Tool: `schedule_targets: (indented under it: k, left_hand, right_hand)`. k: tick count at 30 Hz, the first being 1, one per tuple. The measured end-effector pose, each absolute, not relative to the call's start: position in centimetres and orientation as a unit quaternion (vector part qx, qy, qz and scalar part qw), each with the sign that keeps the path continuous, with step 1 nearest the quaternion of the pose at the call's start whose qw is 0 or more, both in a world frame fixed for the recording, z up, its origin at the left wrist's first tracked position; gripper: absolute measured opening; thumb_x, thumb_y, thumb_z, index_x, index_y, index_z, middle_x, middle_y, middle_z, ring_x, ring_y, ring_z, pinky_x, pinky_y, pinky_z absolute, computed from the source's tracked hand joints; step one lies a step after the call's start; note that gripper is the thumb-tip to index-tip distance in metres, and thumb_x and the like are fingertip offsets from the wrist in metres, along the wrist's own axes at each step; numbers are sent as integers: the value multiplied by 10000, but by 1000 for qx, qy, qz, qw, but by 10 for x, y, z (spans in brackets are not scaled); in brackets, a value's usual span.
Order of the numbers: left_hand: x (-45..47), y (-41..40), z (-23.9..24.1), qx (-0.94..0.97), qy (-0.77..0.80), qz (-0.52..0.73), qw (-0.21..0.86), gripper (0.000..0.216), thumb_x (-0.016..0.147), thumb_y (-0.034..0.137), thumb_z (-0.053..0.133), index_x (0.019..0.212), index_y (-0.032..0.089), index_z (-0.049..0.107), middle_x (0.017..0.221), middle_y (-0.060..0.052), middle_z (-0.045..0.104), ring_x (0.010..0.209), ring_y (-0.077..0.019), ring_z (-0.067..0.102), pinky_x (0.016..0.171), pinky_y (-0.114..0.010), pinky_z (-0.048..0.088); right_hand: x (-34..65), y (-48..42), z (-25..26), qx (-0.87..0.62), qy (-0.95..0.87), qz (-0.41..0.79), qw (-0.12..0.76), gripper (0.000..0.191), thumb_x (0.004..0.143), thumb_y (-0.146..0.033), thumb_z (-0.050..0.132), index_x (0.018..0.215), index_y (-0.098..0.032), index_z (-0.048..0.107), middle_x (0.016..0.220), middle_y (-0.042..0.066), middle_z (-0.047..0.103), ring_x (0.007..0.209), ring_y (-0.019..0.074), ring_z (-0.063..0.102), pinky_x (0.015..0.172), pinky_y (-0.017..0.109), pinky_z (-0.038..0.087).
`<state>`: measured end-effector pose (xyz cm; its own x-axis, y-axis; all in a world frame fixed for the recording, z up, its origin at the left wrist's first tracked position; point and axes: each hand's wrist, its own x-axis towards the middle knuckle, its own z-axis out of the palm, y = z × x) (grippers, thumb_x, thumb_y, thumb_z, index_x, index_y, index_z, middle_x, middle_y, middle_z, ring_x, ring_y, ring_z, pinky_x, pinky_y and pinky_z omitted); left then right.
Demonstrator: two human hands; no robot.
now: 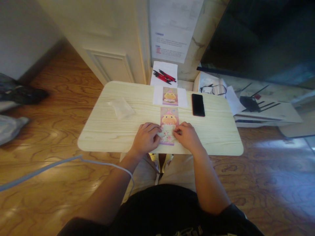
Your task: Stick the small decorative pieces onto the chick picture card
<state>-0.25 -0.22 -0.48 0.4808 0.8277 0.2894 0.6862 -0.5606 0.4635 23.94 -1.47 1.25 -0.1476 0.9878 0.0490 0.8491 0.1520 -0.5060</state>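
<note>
A pink picture card [169, 112] with a yellow cartoon figure lies upright before me on the small table [118, 137]. Its lower half is covered in small mottled, pale patches, too small to make out. My left hand [147, 137] rests at the card's left edge, fingers apart, with fingertips and thumb touching the border. At the right edge, my right hand [187, 136] has thumb and index finger pinched together; whatever is between them is hidden. Just beyond the card lies a matching smaller picture [170, 95] on a white sheet [182, 97].
A black phone [198, 105] lies to the right, a clear plastic bag [122, 108] to the left. Behind the table, red-and-black pens [164, 76] rest on paper. Glasses [219, 89] and a router [249, 104] sit at the right. A grey cable [103, 163] crosses my left forearm.
</note>
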Motion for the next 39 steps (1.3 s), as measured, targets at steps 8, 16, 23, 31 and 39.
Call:
schedule_targets:
  k: [8, 16, 23, 31, 39]
  left_hand:
    - [-2, 0, -7, 836, 459, 265, 143, 307, 850, 137, 547, 1093, 235, 708, 1192, -53, 713, 1131, -268, 592, 997, -460, 458]
    - [-3, 1, -10, 838, 459, 258, 146, 343, 848, 136, 545, 1122, 242, 721, 1205, -66, 709, 1134, -273, 597, 995, -471, 469]
    - [-7, 1, -9, 854, 411, 271, 169, 239, 837, 186, 584, 973, 259, 767, 1179, -41, 727, 1120, -249, 615, 992, -454, 471]
    - [-10, -1, -6, 889, 345, 229, 196, 245, 842, 240, 591, 973, 286, 793, 1088, -20, 782, 1100, -264, 607, 985, -477, 451]
    - [-9, -2, -5, 896, 336, 222, 186, 303, 834, 222, 597, 1061, 285, 787, 1141, -13, 773, 1096, -266, 603, 965, -473, 448]
  right_hand:
    - [224, -18, 20, -606, -748, 184, 198, 109, 947, -295, 681, 1003, -232, 750, 1045, 72, 663, 1049, 251, 591, 960, 391, 458]
    - [205, -16, 18, -601, -764, 173, 158, 134, 933, -303, 700, 1037, -234, 748, 1075, 87, 647, 1060, 263, 577, 949, 404, 452]
    - [218, -16, 17, -616, -746, 180, 177, 88, 920, -305, 720, 887, -224, 723, 1023, 70, 652, 1020, 250, 577, 939, 409, 438]
    - [236, -22, 20, -588, -755, 223, 184, 184, 928, -197, 676, 1051, -283, 782, 1128, 62, 648, 1119, 255, 564, 1001, 426, 438]
    - [235, -27, 20, -576, -769, 213, 178, 118, 921, -262, 719, 1006, -280, 800, 1113, 64, 648, 1113, 263, 554, 1018, 447, 425]
